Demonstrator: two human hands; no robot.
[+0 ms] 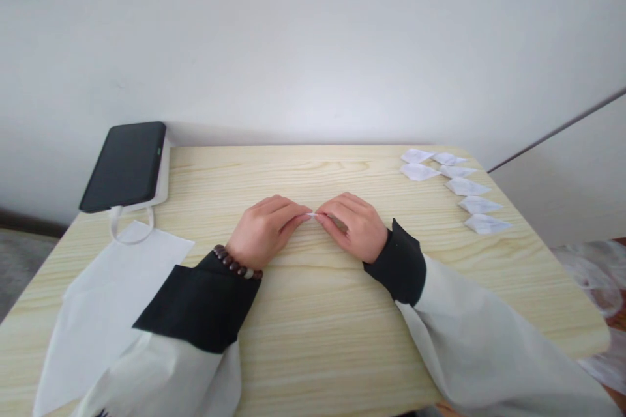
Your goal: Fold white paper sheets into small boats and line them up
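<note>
Over the middle of the wooden table [313, 326], my left hand [268, 225] and my right hand [356, 225] meet fingertip to fingertip. Between them shows a small sliver of white paper [311, 214], pinched from both sides. Most of that paper is hidden by the fingers, so its folded form cannot be made out. Both hands are closed in a pinch. A dark bead bracelet [235, 262] circles my left wrist.
Several folded white paper pieces [476, 204], pointed at the ends, lie at the back right. Flat white sheets [105, 313] rest at the left, partly under my left sleeve. A black-screened device [124, 166] with a white cable [115, 225] stands at the back left, near the wall.
</note>
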